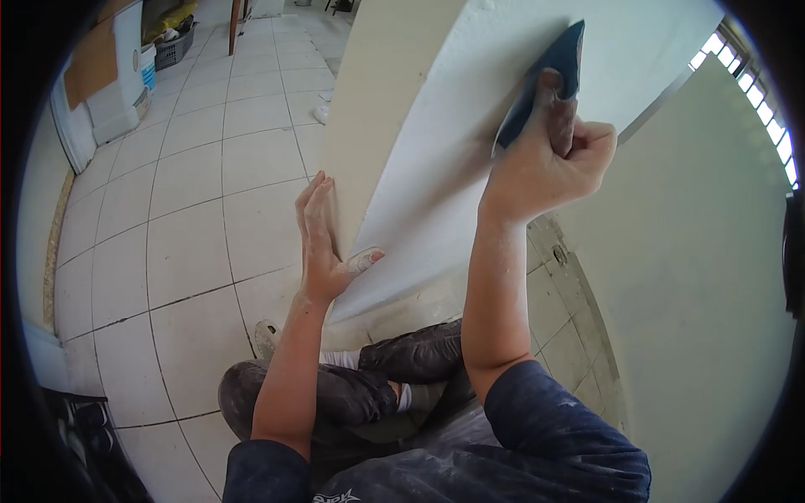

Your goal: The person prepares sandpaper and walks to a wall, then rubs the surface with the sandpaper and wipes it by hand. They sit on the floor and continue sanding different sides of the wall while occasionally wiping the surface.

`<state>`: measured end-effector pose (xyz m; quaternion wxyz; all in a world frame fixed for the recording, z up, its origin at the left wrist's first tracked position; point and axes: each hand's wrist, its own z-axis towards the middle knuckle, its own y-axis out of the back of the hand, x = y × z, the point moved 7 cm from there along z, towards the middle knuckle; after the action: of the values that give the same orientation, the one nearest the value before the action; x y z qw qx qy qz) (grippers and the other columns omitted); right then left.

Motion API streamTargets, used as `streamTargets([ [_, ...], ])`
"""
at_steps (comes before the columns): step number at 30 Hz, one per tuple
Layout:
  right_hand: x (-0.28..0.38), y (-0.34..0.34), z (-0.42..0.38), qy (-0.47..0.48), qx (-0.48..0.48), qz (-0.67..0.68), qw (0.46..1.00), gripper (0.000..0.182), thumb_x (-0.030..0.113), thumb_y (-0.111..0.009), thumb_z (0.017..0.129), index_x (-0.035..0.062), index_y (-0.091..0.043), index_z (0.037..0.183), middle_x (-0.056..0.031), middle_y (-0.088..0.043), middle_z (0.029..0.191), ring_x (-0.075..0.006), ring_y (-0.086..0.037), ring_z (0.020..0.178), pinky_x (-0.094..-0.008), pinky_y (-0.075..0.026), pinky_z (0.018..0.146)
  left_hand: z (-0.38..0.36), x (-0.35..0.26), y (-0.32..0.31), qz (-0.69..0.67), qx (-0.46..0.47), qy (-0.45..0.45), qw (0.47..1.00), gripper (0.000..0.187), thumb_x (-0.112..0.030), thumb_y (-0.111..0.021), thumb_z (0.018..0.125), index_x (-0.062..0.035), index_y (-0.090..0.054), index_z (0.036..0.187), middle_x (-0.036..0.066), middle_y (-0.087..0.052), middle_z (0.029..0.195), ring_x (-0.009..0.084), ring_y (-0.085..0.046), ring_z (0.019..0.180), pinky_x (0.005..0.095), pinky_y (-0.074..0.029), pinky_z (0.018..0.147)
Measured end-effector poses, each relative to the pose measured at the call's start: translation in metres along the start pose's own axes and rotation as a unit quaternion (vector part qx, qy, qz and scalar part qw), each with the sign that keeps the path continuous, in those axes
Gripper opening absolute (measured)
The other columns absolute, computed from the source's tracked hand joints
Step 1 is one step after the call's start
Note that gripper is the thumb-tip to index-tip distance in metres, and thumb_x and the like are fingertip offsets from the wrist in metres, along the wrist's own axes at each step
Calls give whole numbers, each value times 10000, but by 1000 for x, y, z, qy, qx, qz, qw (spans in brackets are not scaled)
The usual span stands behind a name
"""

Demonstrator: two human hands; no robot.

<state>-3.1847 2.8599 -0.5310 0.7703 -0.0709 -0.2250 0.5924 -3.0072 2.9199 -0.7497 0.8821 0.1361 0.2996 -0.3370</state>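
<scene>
A dark blue sheet of sandpaper [537, 88], bent along its length, lies against the white face of a wall end [470, 109]. My right hand [560, 151] grips it, thumb pressed on the sheet and the other fingers curled. Lower down, my left hand [323, 243] rests on the wall's left corner, fingers stretched along the cream side [377, 92] and the thumb over the white face. White dust coats the left thumb and both forearms. What lies under the sandpaper is hidden.
My crossed legs [327, 390] in dusty dark trousers are below the wall end. Pale floor tiles [193, 243] spread to the left. A pale green wall [696, 251] stands close on the right. A grey basket [173, 46] and a bucket [148, 67] sit far left.
</scene>
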Motion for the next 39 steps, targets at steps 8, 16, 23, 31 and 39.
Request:
streamTargets([
  [8,-19,28,-63,-3,23,-2,1000,509,88,-822,822,97,-331,689,45,-292,635,-66,-264,578,-239,-244,496,1,-1,2,12,-8,-14,1000,1109,-597,-778,718,-62,-226,1517,195,-301,1512,350,-270,1413,494,-252,1157],
  [16,2,8,-3,63,5,-55,997,441,64,-788,843,77,-367,714,48,-333,647,-47,-309,584,-201,-242,510,1,2,0,10,-2,-26,1000,1142,-599,-828,660,-67,-265,1499,230,-292,1474,383,-267,1396,522,-279,1141],
  [23,-55,98,-47,-108,27,33,993,397,-31,-775,825,94,-402,773,21,-430,686,-45,-425,633,-192,-357,573,-7,16,-5,-22,7,4,1000,1134,-586,-810,693,-87,-213,1517,200,-279,1485,358,-254,1408,526,-259,1153],
  [31,-163,203,-6,-204,-111,-3,973,160,99,-726,915,8,-608,972,-56,-657,959,-95,-611,858,-226,-489,769,-6,2,-1,37,-26,-38,998,1047,-549,-756,763,-65,-204,1509,223,-230,1517,362,-238,1417,536,-265,1136],
  [39,-214,239,-11,-315,-152,-23,937,338,130,-736,908,-41,-617,1174,-87,-668,1132,-146,-619,1024,-282,-469,930,24,-127,-16,461,8,-246,852,832,-489,-585,908,-29,-273,1528,223,-204,1596,453,-73,1480,616,-18,1162],
])
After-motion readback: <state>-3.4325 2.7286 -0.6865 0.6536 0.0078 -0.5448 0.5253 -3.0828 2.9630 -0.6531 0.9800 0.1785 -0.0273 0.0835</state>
